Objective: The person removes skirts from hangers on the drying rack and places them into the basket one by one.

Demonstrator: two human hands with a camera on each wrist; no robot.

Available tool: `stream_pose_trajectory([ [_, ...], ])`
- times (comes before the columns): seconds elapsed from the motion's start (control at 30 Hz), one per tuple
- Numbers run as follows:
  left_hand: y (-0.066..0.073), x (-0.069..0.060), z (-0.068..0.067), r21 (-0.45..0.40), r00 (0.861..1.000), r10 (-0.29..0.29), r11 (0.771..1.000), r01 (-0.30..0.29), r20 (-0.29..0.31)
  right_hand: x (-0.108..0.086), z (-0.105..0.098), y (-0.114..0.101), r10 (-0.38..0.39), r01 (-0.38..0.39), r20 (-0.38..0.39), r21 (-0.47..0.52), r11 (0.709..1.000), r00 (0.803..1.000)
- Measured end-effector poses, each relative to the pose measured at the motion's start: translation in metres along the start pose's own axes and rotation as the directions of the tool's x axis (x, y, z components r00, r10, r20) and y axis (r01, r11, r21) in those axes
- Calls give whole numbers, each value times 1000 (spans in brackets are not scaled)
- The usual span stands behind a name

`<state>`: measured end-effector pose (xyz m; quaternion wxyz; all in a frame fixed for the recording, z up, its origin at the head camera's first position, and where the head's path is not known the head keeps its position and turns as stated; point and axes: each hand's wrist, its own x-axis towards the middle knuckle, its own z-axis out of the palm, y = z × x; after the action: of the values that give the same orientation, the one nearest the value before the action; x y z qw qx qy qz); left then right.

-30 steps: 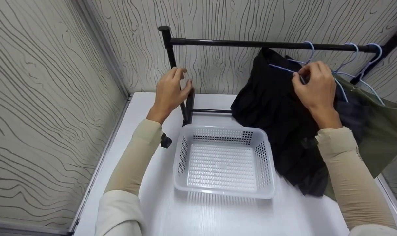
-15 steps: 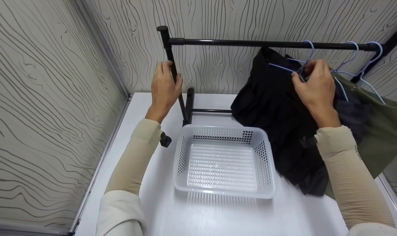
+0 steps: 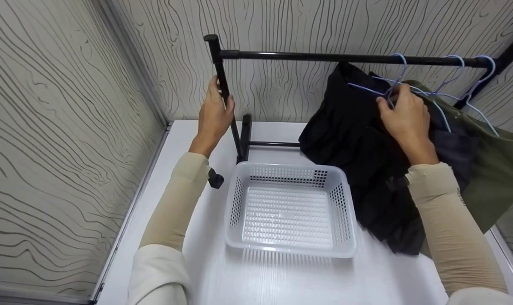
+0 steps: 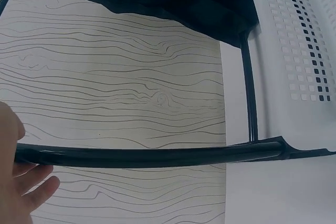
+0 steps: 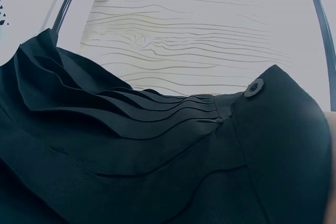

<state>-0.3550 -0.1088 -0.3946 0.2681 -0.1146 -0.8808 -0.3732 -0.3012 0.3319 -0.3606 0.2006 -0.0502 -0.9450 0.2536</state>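
My left hand point(image 3: 214, 116) grips the black upright post point(image 3: 221, 78) of a clothes rack, thumb on one side and fingers on the other. The left wrist view shows the fingertips point(image 4: 44, 190) past the post. My right hand point(image 3: 406, 118) pinches a blue hanger point(image 3: 365, 88) near its hook, just below the rail. From this hanger hangs a black pleated skirt point(image 3: 345, 127). Its waistband has a button point(image 5: 254, 87) in the right wrist view. The right fingers' far side is hidden.
Blue hangers point(image 3: 485, 72) hook over the black rail point(image 3: 303, 56), carrying dark and olive green point(image 3: 500, 169) garments at the right. A white perforated basket point(image 3: 290, 252) stands on the white table point(image 3: 273, 279) before the rack. A wood-patterned wall point(image 3: 277, 25) lies behind.
My left hand has moved left and closed round the rack's post. My right hand stays at the hanger, its fingers slightly lower.
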Motion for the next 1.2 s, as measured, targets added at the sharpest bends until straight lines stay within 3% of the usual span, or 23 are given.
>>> stream_pose_trajectory([
  [0.23, 0, 4, 1, -90, 998, -53, 994, 57, 45, 1, 3, 4, -23, 23, -26, -9, 1000, 999],
  [0.47, 0, 10, 1, -214, 991, -100, 970, 117, 87, 2, 4, 4, -24, 24, -52, 7, 1000, 998],
  [0.7, 1, 15, 2, -317, 991, -95, 941, 119, 89, 5, 5, 5, -15, 16, -64, 15, 1000, 998],
  [1.2, 0, 20, 7, -351, 988, -110, 926, 142, 109, 5, 7, 6, -18, 24, -85, 66, 998, 996],
])
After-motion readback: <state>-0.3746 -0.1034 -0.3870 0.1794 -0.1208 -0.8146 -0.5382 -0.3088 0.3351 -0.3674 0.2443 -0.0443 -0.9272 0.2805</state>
